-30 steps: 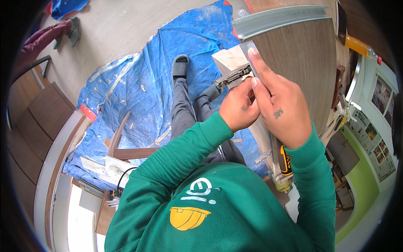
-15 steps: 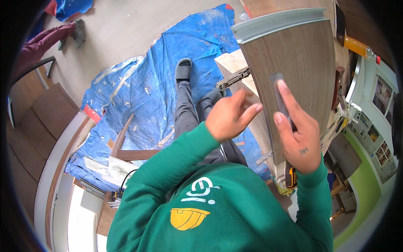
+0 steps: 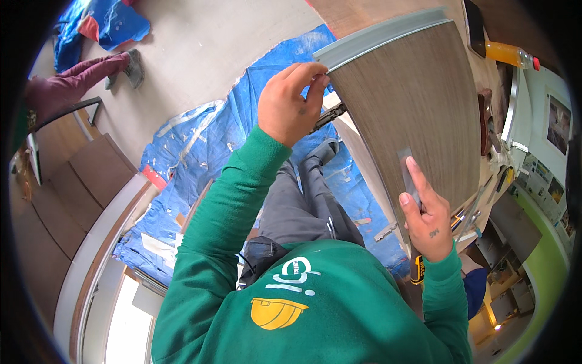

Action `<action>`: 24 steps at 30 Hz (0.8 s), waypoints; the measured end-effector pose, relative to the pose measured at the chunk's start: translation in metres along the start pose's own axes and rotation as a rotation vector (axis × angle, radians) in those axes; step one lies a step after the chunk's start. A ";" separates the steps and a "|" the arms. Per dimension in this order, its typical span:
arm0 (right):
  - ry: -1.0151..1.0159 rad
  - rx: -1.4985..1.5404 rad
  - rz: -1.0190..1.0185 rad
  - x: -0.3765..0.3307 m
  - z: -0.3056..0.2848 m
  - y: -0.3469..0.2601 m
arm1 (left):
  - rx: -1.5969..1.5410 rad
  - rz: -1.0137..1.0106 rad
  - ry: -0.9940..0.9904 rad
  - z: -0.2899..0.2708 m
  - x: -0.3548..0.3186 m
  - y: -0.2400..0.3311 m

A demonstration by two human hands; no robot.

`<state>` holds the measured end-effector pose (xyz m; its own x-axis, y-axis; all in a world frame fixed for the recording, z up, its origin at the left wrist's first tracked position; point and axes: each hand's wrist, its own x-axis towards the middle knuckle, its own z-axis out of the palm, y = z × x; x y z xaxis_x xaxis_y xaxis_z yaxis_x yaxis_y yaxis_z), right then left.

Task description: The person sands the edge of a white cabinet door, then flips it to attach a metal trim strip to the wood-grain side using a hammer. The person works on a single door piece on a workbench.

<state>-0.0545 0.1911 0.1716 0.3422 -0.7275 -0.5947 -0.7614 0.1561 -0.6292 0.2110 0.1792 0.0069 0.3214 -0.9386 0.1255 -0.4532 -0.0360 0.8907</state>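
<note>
A wood-grain panel lies in front of me to the right, with a silver metal edge profile along its far end. My left hand reaches to the panel's far left corner, thumb and fingers pinched at the profile's end. Lower on the panel, my right hand grips a flat grey metal blade-like tool. Its index finger stretches along the tool, whose tip points away from me over the wood surface. The tool's exact kind is unclear. A metal hinge sticks out from the panel's left side.
An orange drink bottle and a dark phone-like slab lie beyond the panel. Several hand tools rest along its right side. Blue tarp covers the floor. Another person's legs show at far left.
My left hand has moved away from me to the profile's corner, and its fingers have pinched together. My right hand, with the flat tool, sits lower on the panel. My view has shifted.
</note>
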 end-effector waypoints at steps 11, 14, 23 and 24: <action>0.099 -0.071 -0.238 -0.011 0.002 0.022 | 0.310 0.339 0.128 0.004 0.001 -0.006; 0.098 -0.061 -0.248 -0.011 0.004 0.023 | 0.251 0.238 0.091 0.004 0.001 -0.005; 0.073 -0.062 -0.226 -0.012 0.004 0.023 | 0.158 0.212 -0.039 -0.006 0.010 -0.014; 0.074 -0.062 -0.224 -0.013 0.004 0.024 | 0.157 0.225 -0.049 -0.008 0.011 -0.012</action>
<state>-0.0746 0.2071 0.1623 0.4663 -0.7869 -0.4042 -0.7042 -0.0537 -0.7079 0.2263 0.1718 0.0013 0.1592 -0.9444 0.2878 -0.6332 0.1260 0.7636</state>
